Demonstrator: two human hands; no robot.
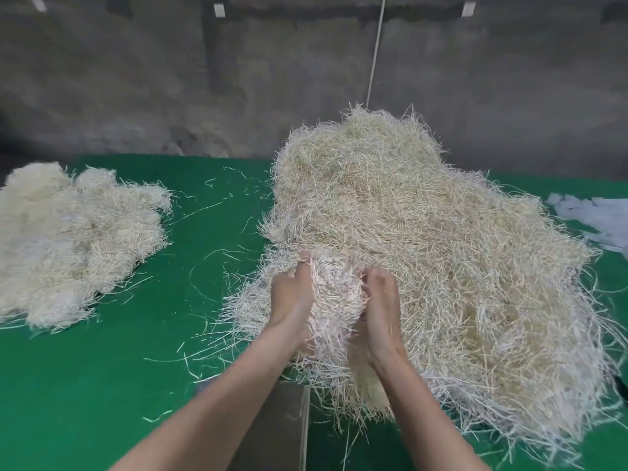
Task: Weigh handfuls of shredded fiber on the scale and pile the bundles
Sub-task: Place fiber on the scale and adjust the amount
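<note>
- Rough grey concrete wall (pixel 136 79) closed off the back of the room, with a thin white cord (pixel 375 52) hanging down it and small white tags (pixel 219 10) fixed near its top.
- Below the wall stretched the green cloth-covered surface (pixel 102 368), strewn with loose pale strands (pixel 217 205).
- A large loose heap of pale straw-coloured shredded fiber (pixel 441 249) filled the right half of the surface, its far side rising in front of the wall.
- A lower pile of whitish fiber bundles (pixel 68 243) lay at the left edge, well apart from the heap.
- Crumpled white sheets (pixel 598 215) lay at the far right edge, just beside the heap.
- The left hand (pixel 292 294) and the right hand (pixel 380 307) were at the heap's near-left side, with a whitish handful of shredded fiber (pixel 334 297) between them.
- The fingers of both hands were curled round that handful, their tips partly buried in the strands.
- A flat grey panel (pixel 282 433) showed at the near edge beneath the forearms, its right side covered by the heap's fringe; whether it was the scale could not be told.
</note>
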